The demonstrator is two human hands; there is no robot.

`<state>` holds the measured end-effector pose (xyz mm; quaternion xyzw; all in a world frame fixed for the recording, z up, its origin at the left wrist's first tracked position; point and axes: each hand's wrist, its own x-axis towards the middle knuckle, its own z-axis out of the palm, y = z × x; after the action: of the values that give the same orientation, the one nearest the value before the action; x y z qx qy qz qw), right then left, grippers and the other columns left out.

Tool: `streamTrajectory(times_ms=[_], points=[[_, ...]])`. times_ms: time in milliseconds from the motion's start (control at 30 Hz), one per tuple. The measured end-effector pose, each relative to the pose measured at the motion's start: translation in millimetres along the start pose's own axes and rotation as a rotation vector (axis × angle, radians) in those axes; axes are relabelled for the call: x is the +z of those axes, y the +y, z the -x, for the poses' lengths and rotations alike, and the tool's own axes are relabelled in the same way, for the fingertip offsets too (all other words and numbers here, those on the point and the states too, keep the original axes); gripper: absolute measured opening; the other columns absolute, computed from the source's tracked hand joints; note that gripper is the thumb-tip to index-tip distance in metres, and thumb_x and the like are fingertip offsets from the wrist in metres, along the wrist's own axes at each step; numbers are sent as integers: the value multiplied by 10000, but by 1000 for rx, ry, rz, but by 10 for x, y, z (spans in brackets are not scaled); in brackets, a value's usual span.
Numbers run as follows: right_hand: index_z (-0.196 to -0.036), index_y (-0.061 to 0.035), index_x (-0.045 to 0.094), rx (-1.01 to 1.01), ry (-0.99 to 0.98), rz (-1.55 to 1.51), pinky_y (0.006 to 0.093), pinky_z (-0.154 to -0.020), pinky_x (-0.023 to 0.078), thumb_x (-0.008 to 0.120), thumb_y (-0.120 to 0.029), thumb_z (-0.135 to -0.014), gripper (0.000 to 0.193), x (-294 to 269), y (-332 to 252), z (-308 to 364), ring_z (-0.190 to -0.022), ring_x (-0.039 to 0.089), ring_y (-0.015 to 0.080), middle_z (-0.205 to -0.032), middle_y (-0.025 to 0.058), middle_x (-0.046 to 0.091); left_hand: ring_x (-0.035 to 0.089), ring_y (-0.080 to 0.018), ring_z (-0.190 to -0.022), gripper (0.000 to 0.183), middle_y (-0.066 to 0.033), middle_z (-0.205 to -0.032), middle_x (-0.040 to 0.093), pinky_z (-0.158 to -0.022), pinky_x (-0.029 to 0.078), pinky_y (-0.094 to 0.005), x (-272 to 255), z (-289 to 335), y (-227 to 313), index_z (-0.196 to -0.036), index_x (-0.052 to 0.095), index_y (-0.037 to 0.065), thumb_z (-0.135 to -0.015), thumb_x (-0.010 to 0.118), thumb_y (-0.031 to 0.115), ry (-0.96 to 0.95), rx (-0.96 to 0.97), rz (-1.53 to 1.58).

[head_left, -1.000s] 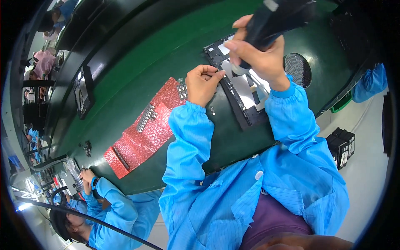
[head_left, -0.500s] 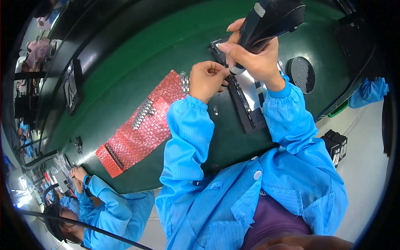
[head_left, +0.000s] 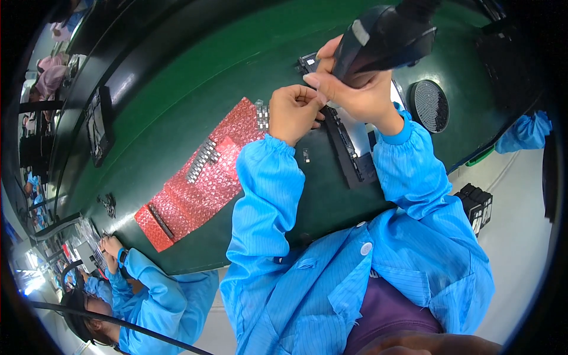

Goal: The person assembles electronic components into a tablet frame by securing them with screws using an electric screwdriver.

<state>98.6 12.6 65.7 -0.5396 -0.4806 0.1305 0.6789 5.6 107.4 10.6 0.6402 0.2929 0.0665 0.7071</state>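
Observation:
My right hand (head_left: 362, 97) is wrapped round a black electric screwdriver (head_left: 378, 44), held tilted above a long black device housing (head_left: 349, 148). The tool's tip is hidden behind my fingers. Close to it, my left hand (head_left: 293, 113) is closed in a pinch at the housing's left edge; whatever lies between thumb and forefinger is too small to make out. A pale, shiny panel shows inside the housing, partly covered by my right hand. Just left of the housing, a small dark part (head_left: 306, 155) lies on the green table (head_left: 266, 219).
Red bubble wrap (head_left: 192, 198) bears a row of small metal parts (head_left: 203, 161) and a dark strip (head_left: 160, 220). More metal parts (head_left: 262, 116) lie beside it. A round dish of tiny dark pieces (head_left: 429, 106) stands right. A co-worker's arm (head_left: 148, 266) is at lower left.
My right hand has shifted slightly left and the screwdriver has tilted further over, so its silver nose no longer shows. My left hand has hardly moved.

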Motion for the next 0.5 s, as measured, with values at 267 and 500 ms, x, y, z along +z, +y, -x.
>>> streamTrajectory(times_ms=[267, 500], points=[[-1058, 11, 486, -28, -39, 26, 212, -607, 448, 663, 35, -778, 332, 21, 3, 79, -700, 554, 77, -767, 52, 589, 627, -147, -564, 51, -78, -692, 621, -448, 509, -255, 17, -2, -1, -811, 577, -35, -764, 561, -25, 14, 76, 7], [-919, -27, 616, 100, 134, -109, 237, -629, 487, 766, -87, -679, 290, 75, -12, 60, -653, 588, 75, -695, 20, 612, 617, -143, -559, 48, -75, -682, 615, -447, 496, -245, 29, 49, 83, -797, 583, -44, -773, 543, -34, 16, 86, -5]])
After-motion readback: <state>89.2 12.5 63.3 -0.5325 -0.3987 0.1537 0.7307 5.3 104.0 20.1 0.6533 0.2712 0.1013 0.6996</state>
